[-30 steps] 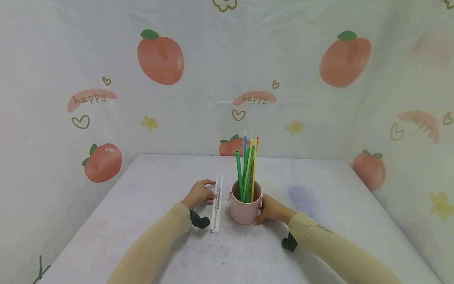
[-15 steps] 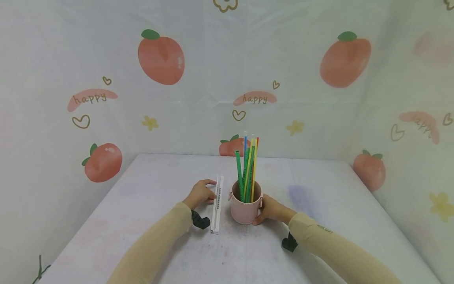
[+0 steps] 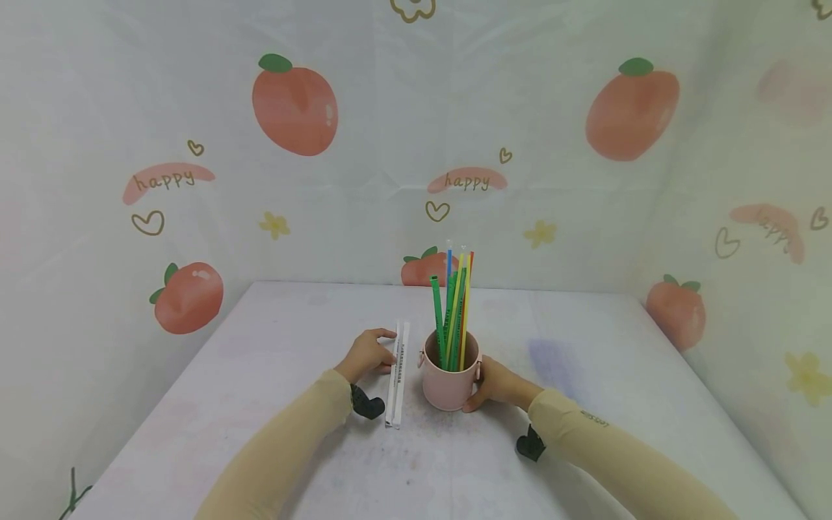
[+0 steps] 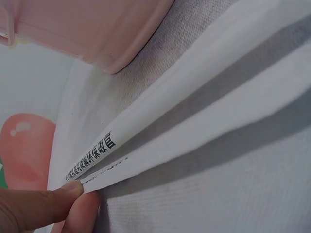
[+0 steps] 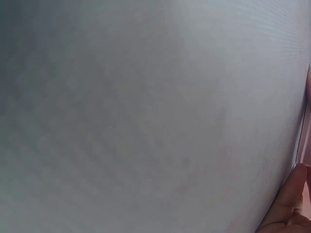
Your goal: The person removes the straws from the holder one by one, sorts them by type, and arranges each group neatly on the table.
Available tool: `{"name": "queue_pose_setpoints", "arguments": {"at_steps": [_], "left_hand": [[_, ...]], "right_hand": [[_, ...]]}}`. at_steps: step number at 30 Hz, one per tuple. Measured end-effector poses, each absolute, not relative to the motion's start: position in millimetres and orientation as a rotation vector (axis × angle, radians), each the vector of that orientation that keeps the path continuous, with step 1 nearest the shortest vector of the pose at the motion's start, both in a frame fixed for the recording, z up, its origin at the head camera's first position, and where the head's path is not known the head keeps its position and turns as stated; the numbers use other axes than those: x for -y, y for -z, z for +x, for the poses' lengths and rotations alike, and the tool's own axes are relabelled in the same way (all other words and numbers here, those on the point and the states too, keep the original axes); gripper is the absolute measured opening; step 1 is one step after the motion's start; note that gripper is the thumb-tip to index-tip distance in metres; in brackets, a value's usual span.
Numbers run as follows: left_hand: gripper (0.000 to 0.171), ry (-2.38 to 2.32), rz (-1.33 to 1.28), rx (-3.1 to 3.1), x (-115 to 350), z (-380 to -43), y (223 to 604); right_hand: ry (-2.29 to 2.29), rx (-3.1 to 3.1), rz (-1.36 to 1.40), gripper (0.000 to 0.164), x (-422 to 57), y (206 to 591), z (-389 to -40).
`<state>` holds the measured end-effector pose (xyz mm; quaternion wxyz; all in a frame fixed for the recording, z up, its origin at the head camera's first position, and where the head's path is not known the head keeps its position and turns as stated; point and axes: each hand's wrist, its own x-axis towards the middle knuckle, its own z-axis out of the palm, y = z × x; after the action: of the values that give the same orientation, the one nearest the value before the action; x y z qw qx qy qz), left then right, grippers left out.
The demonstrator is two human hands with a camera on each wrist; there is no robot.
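Note:
Two straws in white paper wrappers lie side by side on the table, pointing away from me. My left hand (image 3: 365, 355) is at their left side. In the left wrist view, its thumb and a finger pinch the wrapper of the nearer straw (image 4: 194, 135), while the other straw (image 4: 194, 82) lies apart from the fingers. Just right of the straws stands a pink bucket (image 3: 447, 391), upright, with small side handles. Several green, yellow, blue and red straws (image 3: 457, 314) rise out of it. My right hand (image 3: 499, 383) grips the bucket's right side; its far fingers are hidden behind the bucket.
The white table (image 3: 312, 462) has a purple stain (image 3: 555, 365) to the right of the bucket. A printed curtain (image 3: 364, 108) stands along the back and both sides. A black wrist strap (image 3: 367, 403) sits below the left hand, another strap (image 3: 531, 443) below the right.

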<state>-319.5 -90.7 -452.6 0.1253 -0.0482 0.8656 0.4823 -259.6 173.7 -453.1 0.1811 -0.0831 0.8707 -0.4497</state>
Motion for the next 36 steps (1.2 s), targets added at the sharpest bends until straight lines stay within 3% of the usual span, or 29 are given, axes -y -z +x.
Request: {"name": "queue_pose_setpoints", "arguments": {"at_steps": [36], "left_hand": [[0.060,-1.415,-0.159,-2.488,100.6,-316.5,457.1]], "right_hand": [[1.267,-2.473,-0.248,0.089,-173.5,452.8,-258.7]]}}
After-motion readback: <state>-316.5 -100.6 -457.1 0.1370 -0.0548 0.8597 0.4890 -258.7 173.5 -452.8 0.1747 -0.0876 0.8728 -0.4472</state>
